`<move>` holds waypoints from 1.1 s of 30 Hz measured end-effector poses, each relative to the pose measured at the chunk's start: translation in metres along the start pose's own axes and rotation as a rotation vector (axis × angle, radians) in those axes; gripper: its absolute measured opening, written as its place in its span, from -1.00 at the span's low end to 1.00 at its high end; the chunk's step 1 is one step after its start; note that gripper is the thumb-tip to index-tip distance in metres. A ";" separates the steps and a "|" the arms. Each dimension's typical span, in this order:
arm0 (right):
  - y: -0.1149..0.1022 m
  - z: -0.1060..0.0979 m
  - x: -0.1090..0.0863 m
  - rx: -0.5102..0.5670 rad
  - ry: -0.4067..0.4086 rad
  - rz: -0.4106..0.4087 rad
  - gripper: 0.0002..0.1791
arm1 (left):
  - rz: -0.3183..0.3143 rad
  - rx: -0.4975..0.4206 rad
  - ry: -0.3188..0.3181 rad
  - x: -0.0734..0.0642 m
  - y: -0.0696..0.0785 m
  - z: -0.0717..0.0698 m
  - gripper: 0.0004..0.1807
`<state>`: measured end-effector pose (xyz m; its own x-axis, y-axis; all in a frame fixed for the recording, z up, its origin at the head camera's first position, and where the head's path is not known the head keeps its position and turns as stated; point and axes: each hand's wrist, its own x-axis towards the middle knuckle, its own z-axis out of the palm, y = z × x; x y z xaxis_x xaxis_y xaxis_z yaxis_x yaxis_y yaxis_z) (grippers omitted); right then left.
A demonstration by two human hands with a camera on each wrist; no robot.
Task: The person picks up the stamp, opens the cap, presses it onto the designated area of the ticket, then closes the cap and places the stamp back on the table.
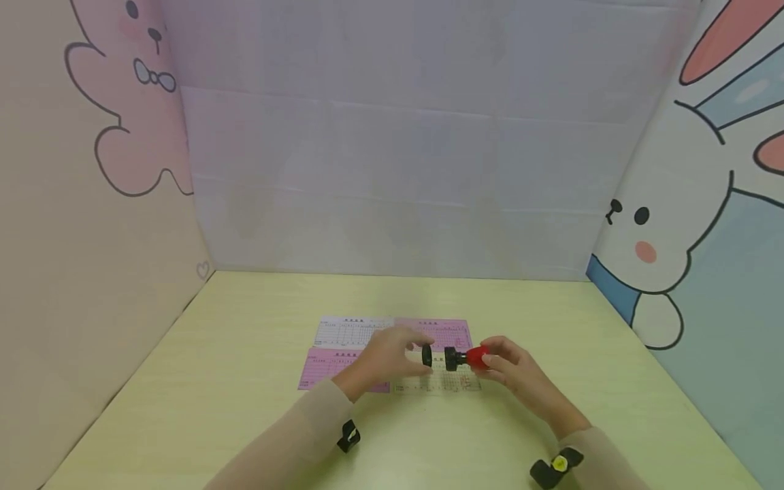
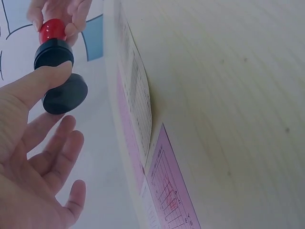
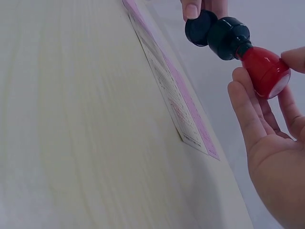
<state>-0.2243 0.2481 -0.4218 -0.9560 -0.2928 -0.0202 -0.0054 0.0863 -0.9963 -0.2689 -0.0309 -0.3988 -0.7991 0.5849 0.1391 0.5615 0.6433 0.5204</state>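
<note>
My right hand (image 1: 517,374) holds a stamp by its red handle (image 3: 265,71), between thumb and fingers. The stamp's round black head (image 3: 228,38) points left, toward my other hand. Between the thumb and a finger of my left hand (image 1: 392,355) is a round black cap (image 2: 66,94), turned on edge. In the head view a narrow gap shows between the cap and the black stamp head (image 1: 451,358). Both hands are raised over printed slips, with the pale yellow slip (image 1: 436,382) right below the stamp.
A white slip (image 1: 346,332), a pink slip (image 1: 441,333) and another pink slip (image 1: 331,367) lie with the yellow one on the pale wooden table (image 1: 245,327). A white wall (image 1: 392,170) stands behind, with cartoon-printed walls at both sides. Black straps circle both sleeves.
</note>
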 end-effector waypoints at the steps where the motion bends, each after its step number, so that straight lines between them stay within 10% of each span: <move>1: 0.000 0.001 0.001 0.004 -0.011 -0.006 -0.54 | 0.004 0.001 0.003 -0.001 -0.001 0.000 -0.41; 22: 0.004 0.018 0.010 -0.051 -0.049 -0.013 -0.51 | 0.065 0.016 0.022 -0.007 -0.002 -0.007 -0.43; 33: 0.002 0.021 0.013 -0.011 -0.069 -0.029 -0.52 | 0.056 -0.167 0.054 -0.011 -0.005 -0.005 -0.41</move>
<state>-0.2309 0.2249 -0.4261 -0.9329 -0.3602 0.0029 -0.0365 0.0866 -0.9956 -0.2641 -0.0427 -0.3992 -0.7802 0.5874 0.2148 0.5658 0.5166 0.6427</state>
